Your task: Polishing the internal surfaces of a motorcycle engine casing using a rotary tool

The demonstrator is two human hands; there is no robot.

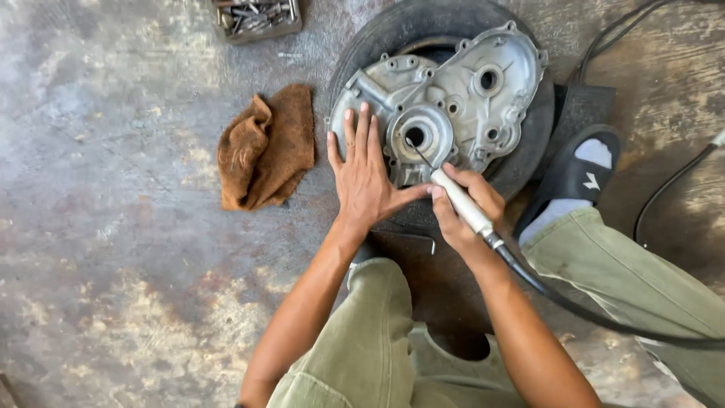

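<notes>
Engine cover: one (453,98), cast grey metal, dull and pitted, irregular outline with bolt lugs along the rim, several round bores; it lies flat on the tyre, far of centre.
Tyre: one (393,34), black rubber, round, on the floor under the cover.
Left hand: (365,177) fingers spread and flat, palm pressed on the cover's left edge; it grips nothing.
Right hand: (464,208) fingers closed around the handpiece, pen-style.
Handpiece: one (462,202), pale, slim cylinder; its thin bit touches the cover beside the large round bore.
Flexible shaft: one (574,306), black, smooth, running right from the handpiece.
Rag: one (264,147), brown, coarse cloth, crumpled, left of the tyre.
Tray: one (257,17), far left, holding metal bits, too many to count.
Floor: (113,227) concrete, stained, mottled.
</notes>
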